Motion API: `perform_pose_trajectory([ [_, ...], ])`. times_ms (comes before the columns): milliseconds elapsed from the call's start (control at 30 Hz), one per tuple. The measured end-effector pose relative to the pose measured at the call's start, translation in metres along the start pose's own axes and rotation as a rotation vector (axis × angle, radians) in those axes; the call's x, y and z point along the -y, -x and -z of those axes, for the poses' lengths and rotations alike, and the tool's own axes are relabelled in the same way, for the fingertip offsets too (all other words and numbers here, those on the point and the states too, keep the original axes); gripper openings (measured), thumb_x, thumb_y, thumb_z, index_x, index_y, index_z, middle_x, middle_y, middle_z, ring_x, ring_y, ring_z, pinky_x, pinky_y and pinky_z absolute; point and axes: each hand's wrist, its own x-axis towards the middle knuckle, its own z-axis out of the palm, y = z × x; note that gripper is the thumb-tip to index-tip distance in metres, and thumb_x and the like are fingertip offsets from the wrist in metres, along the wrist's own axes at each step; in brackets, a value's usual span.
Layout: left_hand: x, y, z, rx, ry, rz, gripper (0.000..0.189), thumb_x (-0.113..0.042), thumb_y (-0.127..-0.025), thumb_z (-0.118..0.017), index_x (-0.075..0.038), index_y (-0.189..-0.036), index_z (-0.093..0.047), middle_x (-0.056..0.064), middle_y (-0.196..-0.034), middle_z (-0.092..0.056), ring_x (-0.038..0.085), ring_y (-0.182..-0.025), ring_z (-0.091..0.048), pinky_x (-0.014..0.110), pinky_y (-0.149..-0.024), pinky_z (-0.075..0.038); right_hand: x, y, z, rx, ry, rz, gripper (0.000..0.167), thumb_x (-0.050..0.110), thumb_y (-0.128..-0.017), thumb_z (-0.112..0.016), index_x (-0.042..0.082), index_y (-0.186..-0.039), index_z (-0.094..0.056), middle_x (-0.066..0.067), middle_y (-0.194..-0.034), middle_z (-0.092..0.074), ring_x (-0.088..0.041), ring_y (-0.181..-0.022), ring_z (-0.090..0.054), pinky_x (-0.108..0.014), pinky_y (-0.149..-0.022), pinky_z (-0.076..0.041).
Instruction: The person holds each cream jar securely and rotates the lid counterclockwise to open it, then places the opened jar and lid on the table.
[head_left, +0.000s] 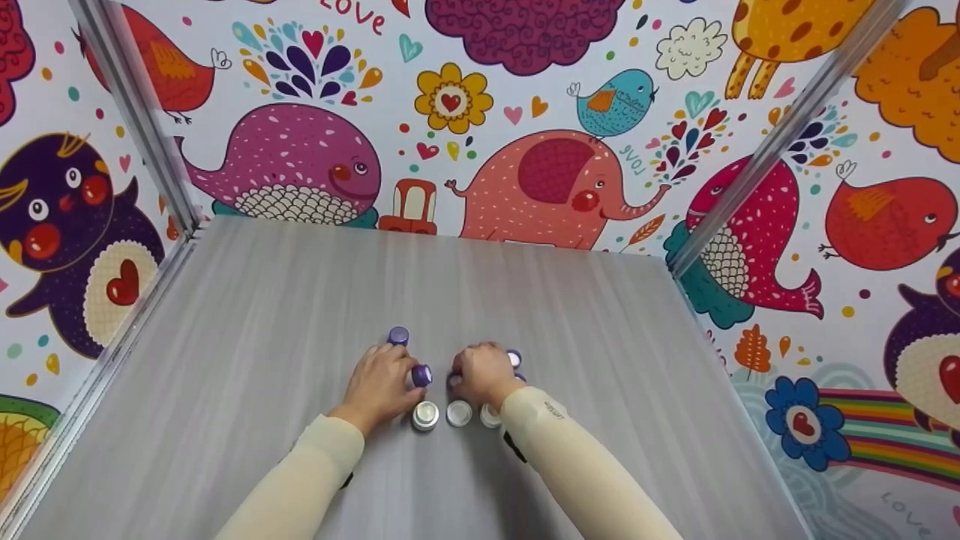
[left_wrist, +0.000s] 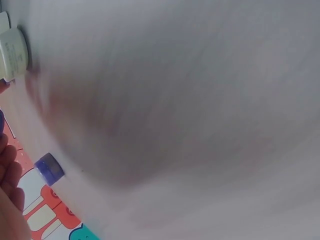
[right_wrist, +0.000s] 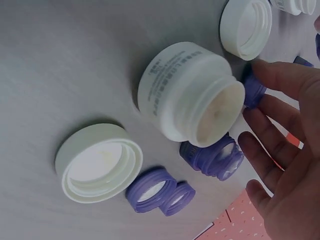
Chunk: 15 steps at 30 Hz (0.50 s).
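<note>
In the head view, my left hand (head_left: 381, 380) pinches a small purple container piece (head_left: 422, 375), a jar or lid, between thumb and fingers. Beside it, my right hand (head_left: 484, 371) has thumb and fingertips on another purple piece (right_wrist: 254, 90), whose kind is partly hidden. An open white cream jar (right_wrist: 192, 97) lies close to the right hand, its mouth toward the fingers. Past it are a purple jar (right_wrist: 212, 156) and two purple lids (right_wrist: 150, 189). A short purple jar (head_left: 398, 335) stands beyond the left fingertips. Most of the left hand is out of its wrist view.
A white lid (head_left: 459, 413) lies between two white jars, the left one (head_left: 425, 415) nearest my left wrist. Another white lid (right_wrist: 97, 162) lies inside up. The grey table (head_left: 315, 285) meets cartoon-printed walls (head_left: 300, 165) with metal edge strips.
</note>
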Motion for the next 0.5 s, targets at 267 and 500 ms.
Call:
perform_pose_trajectory([
  [267,0.0027,-0.0003,-0.0056,0.012,0.000,0.004,0.034,-0.033,-0.074,-0.079,-0.004,-0.091,-0.075,0.005,-0.090,-0.064,0.029,-0.086,-0.059,0.043,-0.080,-0.044,-0.0002,-0.0008,-0.0033,-0.014,0.059,0.002,0.006,0.025,-0.072,-0.078,0.022,-0.077,-0.076,0.007,-0.075,-0.070,-0.021,-0.079,-0.067,-0.040,-0.088,-0.048],
  [500,0.0042,-0.0008,-0.0074,0.085,-0.011,0.045,0.037,-0.034,-0.076,-0.081,-0.004,-0.098,-0.075,0.007,-0.092,-0.064,0.029,-0.089,-0.059,0.045,-0.082,-0.042,0.0030,-0.0013,-0.0016,-0.010,0.034,-0.010,0.008,0.022,-0.072,-0.079,0.020,-0.079,-0.076,0.006,-0.077,-0.070,-0.022,-0.080,-0.066,-0.041,-0.092,-0.046],
])
